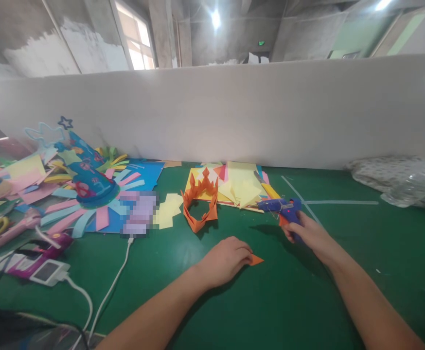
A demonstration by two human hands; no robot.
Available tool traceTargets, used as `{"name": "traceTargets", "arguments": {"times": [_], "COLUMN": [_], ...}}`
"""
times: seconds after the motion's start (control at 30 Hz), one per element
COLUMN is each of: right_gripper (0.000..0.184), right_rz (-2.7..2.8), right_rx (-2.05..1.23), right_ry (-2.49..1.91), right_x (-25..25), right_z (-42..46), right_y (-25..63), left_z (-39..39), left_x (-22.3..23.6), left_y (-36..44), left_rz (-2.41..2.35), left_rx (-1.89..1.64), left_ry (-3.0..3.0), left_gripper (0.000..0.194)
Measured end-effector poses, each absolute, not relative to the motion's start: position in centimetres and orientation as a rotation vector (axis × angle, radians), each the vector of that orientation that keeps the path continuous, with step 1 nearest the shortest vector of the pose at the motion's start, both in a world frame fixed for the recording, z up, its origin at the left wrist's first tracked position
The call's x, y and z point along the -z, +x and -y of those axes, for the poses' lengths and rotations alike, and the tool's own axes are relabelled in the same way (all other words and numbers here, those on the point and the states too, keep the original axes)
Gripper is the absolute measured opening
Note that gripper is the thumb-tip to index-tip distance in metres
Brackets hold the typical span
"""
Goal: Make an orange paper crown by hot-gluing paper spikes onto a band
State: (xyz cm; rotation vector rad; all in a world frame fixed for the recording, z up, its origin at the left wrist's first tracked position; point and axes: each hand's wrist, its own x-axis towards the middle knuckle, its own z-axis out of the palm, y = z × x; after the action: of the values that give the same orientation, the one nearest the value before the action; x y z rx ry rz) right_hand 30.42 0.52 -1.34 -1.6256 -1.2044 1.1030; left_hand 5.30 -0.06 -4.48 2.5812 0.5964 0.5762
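Observation:
My left hand (227,260) rests low over the green table, fingers curled together on a small orange paper piece (257,260). Only the paper's pointed tip shows; the rest is hidden under the fingers. My right hand (305,229) is wrapped round the handle of a blue hot glue gun (287,208), which is raised with its nozzle pointing left. Something orange shows at the trigger, and I cannot tell if it is part of the gun. Beyond my left hand stands an orange folded-paper crown (199,221), apart from both hands.
Coloured paper sheets (243,177) lie behind the crown. To the left are a blue party hat (92,177) with paper strips, a pixelated object on a white cable (119,265), and a purple-and-white power strip (48,270). A plastic bottle (416,182) lies far right, before a white partition (234,114).

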Motion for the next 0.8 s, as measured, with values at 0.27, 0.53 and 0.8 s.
{"name": "traceTargets", "arguments": {"times": [0.27, 0.53, 0.8], "right_gripper": [0.016, 0.037, 0.032], "right_rz": [1.207, 1.344, 1.039], "right_rx": [-1.202, -1.219, -1.111], "right_ry": [-1.476, -1.331, -1.186], "right_x": [1.1, 0.9, 1.2], "right_z": [-0.2, -0.1, -0.5], "right_y": [29.3, 28.9, 31.0], "left_z": [0.0, -1.2, -1.6], "left_x": [3.5, 3.7, 2.5], "left_y": [4.0, 3.3, 2.7], "left_rz": [-0.783, -0.795, -0.87], "left_rx": [-0.587, -0.745, -0.937], "left_ry": [2.248, 1.371, 1.327], "left_gripper": [0.021, 0.032, 0.028]}}
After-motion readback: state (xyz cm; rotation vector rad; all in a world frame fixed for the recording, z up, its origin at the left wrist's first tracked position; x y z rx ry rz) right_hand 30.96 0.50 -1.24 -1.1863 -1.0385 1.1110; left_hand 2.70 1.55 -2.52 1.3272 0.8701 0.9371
